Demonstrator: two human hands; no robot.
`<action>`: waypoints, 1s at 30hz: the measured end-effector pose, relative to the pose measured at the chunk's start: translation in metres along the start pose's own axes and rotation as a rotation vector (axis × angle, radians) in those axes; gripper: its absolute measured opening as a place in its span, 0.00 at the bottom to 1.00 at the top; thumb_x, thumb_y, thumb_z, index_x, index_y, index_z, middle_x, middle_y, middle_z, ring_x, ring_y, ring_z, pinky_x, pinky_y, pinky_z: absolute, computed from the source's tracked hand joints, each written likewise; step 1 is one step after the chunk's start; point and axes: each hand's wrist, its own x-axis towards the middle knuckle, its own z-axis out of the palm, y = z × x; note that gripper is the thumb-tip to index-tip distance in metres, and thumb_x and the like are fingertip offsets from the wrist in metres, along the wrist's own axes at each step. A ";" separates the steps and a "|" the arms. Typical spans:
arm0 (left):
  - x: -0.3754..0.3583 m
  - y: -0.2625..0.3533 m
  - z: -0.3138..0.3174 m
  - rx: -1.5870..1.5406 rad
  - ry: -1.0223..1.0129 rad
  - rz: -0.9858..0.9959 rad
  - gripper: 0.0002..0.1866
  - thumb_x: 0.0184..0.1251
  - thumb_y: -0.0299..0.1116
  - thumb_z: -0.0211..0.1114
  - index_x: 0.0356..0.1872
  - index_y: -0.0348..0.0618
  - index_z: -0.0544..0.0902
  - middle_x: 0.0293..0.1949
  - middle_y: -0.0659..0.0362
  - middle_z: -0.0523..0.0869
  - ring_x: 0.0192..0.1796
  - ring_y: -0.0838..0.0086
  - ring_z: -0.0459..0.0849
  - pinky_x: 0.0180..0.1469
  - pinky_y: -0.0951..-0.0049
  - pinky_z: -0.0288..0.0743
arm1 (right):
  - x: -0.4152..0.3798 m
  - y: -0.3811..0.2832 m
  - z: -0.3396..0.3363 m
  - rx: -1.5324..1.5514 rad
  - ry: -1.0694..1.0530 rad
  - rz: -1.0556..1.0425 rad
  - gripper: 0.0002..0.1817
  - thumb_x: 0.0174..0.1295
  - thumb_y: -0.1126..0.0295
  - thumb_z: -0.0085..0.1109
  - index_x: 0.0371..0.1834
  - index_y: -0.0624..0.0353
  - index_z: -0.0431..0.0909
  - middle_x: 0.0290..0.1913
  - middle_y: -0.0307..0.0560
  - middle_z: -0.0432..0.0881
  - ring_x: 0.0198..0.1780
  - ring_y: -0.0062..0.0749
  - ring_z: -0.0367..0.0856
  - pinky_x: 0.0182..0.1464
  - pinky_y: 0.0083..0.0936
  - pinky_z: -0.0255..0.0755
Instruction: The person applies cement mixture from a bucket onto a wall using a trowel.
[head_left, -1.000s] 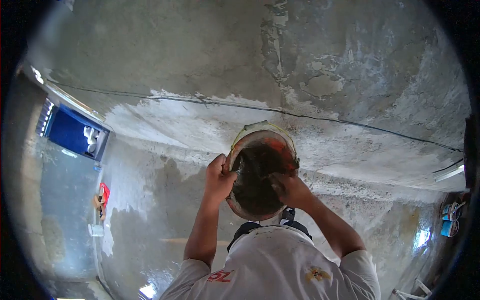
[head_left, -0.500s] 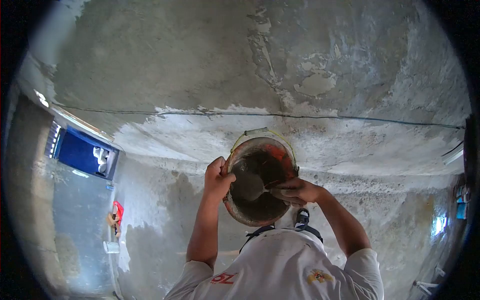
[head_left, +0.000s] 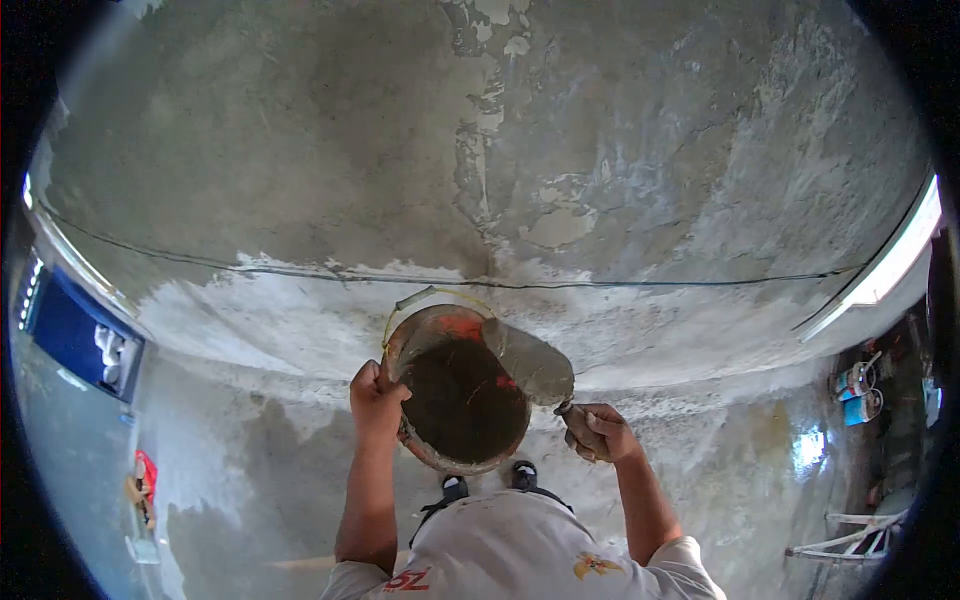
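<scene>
My left hand (head_left: 378,402) grips the left rim of a mortar-stained orange bucket (head_left: 402,345), thumb over the edge. Grey wet mortar (head_left: 462,400) lies inside it, and the wire handle with its grip (head_left: 415,297) stands up at the far side. My right hand (head_left: 598,432) is closed around the handle of a trowel (head_left: 535,365). The trowel's rounded blade, coated in grey, overlaps the bucket's right rim and points up and left toward the wall.
A plastered grey wall (head_left: 330,130) stands in front, with a thin cable (head_left: 600,285) strung across it. Paint buckets (head_left: 858,395) and a white metal frame (head_left: 850,535) are at the right. A red item (head_left: 146,475) lies at the left, near a blue opening (head_left: 85,325).
My right hand has lifted the trowel out of the bucket and moved it to the right rim. The bucket and my left hand have shifted left and slightly down in view.
</scene>
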 end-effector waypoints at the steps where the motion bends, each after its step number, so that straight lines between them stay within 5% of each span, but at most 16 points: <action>1: 0.001 -0.006 0.003 0.029 -0.002 -0.007 0.21 0.43 0.15 0.65 0.23 0.49 0.60 0.24 0.68 0.60 0.28 0.79 0.59 0.34 0.72 0.63 | -0.003 -0.006 0.005 -0.021 0.003 -0.073 0.32 0.73 0.49 0.59 0.62 0.71 0.75 0.29 0.46 0.78 0.19 0.26 0.68 0.20 0.25 0.64; 10: -0.002 -0.038 0.017 0.016 -0.018 -0.046 0.21 0.45 0.15 0.66 0.23 0.49 0.60 0.23 0.68 0.60 0.28 0.79 0.60 0.34 0.73 0.62 | 0.039 -0.054 0.025 -0.221 0.050 -0.275 0.32 0.73 0.51 0.56 0.63 0.74 0.74 0.31 0.47 0.79 0.22 0.26 0.73 0.24 0.25 0.70; 16: -0.017 -0.075 0.010 0.019 0.042 -0.052 0.22 0.43 0.16 0.67 0.22 0.48 0.60 0.23 0.68 0.62 0.28 0.80 0.62 0.31 0.72 0.60 | 0.094 -0.061 0.023 -0.462 0.130 -0.454 0.35 0.66 0.48 0.66 0.60 0.72 0.75 0.38 0.48 0.82 0.30 0.28 0.79 0.31 0.27 0.75; 19: -0.024 -0.094 0.006 0.007 0.072 -0.078 0.22 0.42 0.16 0.66 0.22 0.48 0.59 0.23 0.68 0.61 0.28 0.80 0.61 0.31 0.71 0.60 | 0.111 -0.054 0.018 -0.386 0.098 -0.530 0.21 0.68 0.60 0.62 0.49 0.72 0.75 0.29 0.46 0.76 0.26 0.27 0.73 0.27 0.25 0.74; 22: -0.027 -0.093 0.006 -0.047 0.101 -0.122 0.21 0.42 0.16 0.65 0.22 0.48 0.59 0.23 0.68 0.60 0.28 0.80 0.60 0.31 0.71 0.59 | 0.120 -0.038 0.000 0.000 -0.163 -0.408 0.32 0.69 0.56 0.60 0.63 0.77 0.73 0.36 0.52 0.81 0.26 0.32 0.78 0.26 0.28 0.74; 30: -0.028 -0.116 -0.008 0.030 0.175 -0.087 0.20 0.43 0.18 0.64 0.22 0.47 0.59 0.22 0.67 0.58 0.27 0.79 0.58 0.29 0.69 0.57 | 0.108 -0.012 0.007 0.222 -0.169 -0.163 0.31 0.64 0.50 0.61 0.53 0.72 0.73 0.32 0.52 0.77 0.25 0.37 0.78 0.23 0.30 0.74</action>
